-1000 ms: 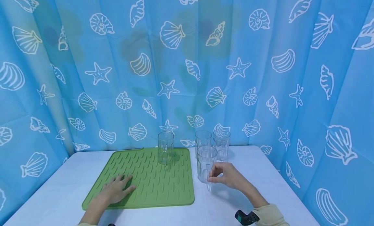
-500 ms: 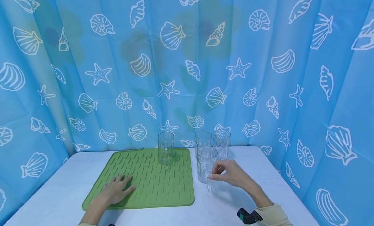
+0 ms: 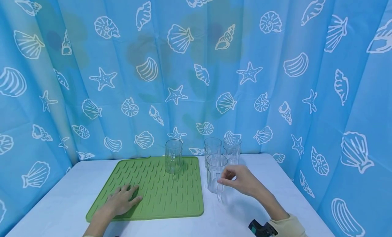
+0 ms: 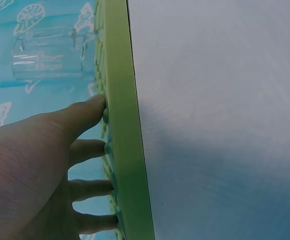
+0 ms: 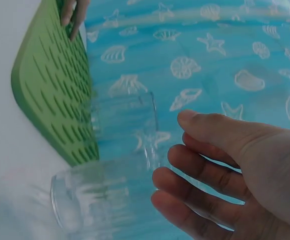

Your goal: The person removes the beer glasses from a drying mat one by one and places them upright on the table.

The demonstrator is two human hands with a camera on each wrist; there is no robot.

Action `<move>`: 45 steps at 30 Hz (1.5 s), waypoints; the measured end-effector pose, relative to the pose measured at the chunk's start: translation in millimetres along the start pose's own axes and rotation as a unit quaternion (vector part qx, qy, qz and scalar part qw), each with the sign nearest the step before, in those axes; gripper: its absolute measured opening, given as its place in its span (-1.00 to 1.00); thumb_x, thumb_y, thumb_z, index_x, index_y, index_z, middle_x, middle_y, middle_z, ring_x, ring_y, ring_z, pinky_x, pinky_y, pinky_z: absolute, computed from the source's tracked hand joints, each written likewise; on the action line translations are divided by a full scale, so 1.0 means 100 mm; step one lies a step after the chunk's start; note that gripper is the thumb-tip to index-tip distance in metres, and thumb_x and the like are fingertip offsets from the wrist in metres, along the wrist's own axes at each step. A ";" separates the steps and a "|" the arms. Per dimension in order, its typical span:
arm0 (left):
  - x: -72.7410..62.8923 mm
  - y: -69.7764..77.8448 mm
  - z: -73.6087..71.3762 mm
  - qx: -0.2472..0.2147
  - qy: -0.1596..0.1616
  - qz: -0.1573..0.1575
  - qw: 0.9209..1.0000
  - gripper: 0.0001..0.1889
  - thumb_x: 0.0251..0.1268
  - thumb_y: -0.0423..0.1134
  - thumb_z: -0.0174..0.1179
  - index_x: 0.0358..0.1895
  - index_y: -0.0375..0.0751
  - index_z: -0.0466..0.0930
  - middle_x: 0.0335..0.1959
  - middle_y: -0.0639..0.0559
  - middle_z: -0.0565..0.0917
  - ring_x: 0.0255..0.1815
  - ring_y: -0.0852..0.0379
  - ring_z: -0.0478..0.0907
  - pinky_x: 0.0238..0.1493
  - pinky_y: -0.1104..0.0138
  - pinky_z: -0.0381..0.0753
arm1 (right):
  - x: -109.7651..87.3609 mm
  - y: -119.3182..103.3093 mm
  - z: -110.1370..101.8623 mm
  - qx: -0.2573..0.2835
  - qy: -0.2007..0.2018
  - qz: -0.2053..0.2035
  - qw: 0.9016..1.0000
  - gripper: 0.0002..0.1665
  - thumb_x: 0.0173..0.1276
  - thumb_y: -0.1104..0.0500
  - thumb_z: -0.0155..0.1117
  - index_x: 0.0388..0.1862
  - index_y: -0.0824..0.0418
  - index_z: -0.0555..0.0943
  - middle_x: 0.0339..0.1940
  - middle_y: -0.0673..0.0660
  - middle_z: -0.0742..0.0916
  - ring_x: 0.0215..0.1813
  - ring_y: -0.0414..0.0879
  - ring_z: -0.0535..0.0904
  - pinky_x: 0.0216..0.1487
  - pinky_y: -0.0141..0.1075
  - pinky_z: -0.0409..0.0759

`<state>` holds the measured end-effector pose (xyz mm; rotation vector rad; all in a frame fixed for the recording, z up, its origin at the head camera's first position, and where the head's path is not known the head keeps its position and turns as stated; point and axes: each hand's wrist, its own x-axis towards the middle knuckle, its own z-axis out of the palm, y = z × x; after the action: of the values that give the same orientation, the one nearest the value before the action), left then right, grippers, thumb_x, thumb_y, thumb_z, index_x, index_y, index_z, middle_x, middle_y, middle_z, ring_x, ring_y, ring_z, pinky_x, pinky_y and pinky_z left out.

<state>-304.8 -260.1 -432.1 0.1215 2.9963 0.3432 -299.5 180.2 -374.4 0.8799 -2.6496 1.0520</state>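
Observation:
A green ribbed drying mat (image 3: 165, 199) lies on the table, and one clear glass mug (image 3: 173, 157) stands upright at its back right. My left hand (image 3: 120, 200) rests on the mat's left part, fingers spread, their tips pressing the ribs in the left wrist view. Right of the mat, several more glass mugs stand close together, the nearest being a clear glass mug (image 3: 212, 177). Beside its handle side is my right hand (image 3: 242, 179). In the right wrist view its thumb and fingers are loosely bent with a gap between them, fingertips close to the mug's rim.
Behind the near mug stand two more, a glass mug (image 3: 211, 146) and another glass mug (image 3: 233, 153) at its right. A white cloth (image 3: 275, 182) covers the table. A blue shell-print curtain (image 3: 122, 80) encloses the back and sides.
My right hand has risen slightly from low at the near mug's handle to higher beside the mug, its wrist shifting right. The mugs, mat and left hand stay in place.

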 end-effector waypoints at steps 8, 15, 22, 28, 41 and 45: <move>0.02 -0.01 0.01 0.003 0.003 0.002 1.000 -0.24 0.43 0.28 -0.05 0.44 -0.25 0.29 0.43 -0.54 0.18 0.41 -0.65 0.04 0.23 -0.54 0.08 | 0.00 -0.19 0.13 0.020 -0.029 -0.040 0.999 -0.86 0.33 0.00 0.36 -0.39 -0.01 0.64 -0.44 -0.15 0.74 -0.37 -0.37 0.62 -0.27 -0.44 0.66; 0.02 -0.01 0.02 0.001 0.000 -0.004 1.000 -0.26 0.45 0.26 -0.08 0.45 -0.23 0.27 0.45 -0.52 0.17 0.43 -0.63 0.02 0.24 -0.54 0.05 | 0.00 -0.25 0.31 0.023 -0.066 -0.050 0.996 -0.82 0.33 -0.02 0.35 -0.43 -0.03 0.61 -0.48 -0.17 0.72 -0.40 -0.40 0.60 -0.35 -0.47 0.61; 0.02 0.01 0.01 0.005 0.006 -0.002 1.000 -0.28 0.45 0.25 -0.07 0.44 -0.23 0.29 0.44 -0.52 0.19 0.43 -0.63 0.03 0.24 -0.54 0.06 | 0.01 -0.26 0.51 0.021 -0.095 -0.066 0.993 -0.84 0.32 0.06 0.37 -0.46 -0.02 0.62 -0.48 -0.15 0.75 -0.42 -0.44 0.59 -0.38 -0.52 0.58; 0.01 0.00 0.00 0.005 0.003 -0.004 1.000 -0.28 0.46 0.24 -0.07 0.44 -0.24 0.29 0.45 -0.52 0.17 0.43 -0.63 0.02 0.25 -0.54 0.05 | 0.02 -0.26 0.70 0.008 -0.118 -0.073 0.990 -0.86 0.33 0.07 0.36 -0.44 -0.01 0.63 -0.47 -0.18 0.75 -0.41 -0.48 0.59 -0.34 -0.56 0.58; -0.01 0.02 0.01 0.007 0.007 -0.004 1.000 -0.29 0.46 0.24 -0.07 0.43 -0.23 0.30 0.44 -0.52 0.19 0.42 -0.64 0.04 0.24 -0.54 0.06 | 0.24 -0.49 0.89 0.003 -0.136 -0.054 0.989 -0.87 0.35 0.03 0.34 -0.39 -0.01 0.66 -0.46 -0.18 0.75 -0.43 -0.45 0.59 -0.39 -0.57 0.57; 0.00 0.01 0.02 0.005 0.006 -0.005 1.000 -0.28 0.46 0.25 -0.08 0.44 -0.23 0.30 0.44 -0.52 0.18 0.42 -0.64 0.03 0.24 -0.54 0.05 | 0.37 -0.52 0.90 0.027 -0.133 -0.043 0.990 -0.88 0.36 0.04 0.33 -0.37 0.01 0.66 -0.44 -0.11 0.76 -0.46 -0.38 0.60 -0.44 -0.53 0.56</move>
<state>-304.0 -258.7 -433.3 0.1062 3.0092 0.3277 -293.8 72.5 -397.6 1.2124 -2.7751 1.0576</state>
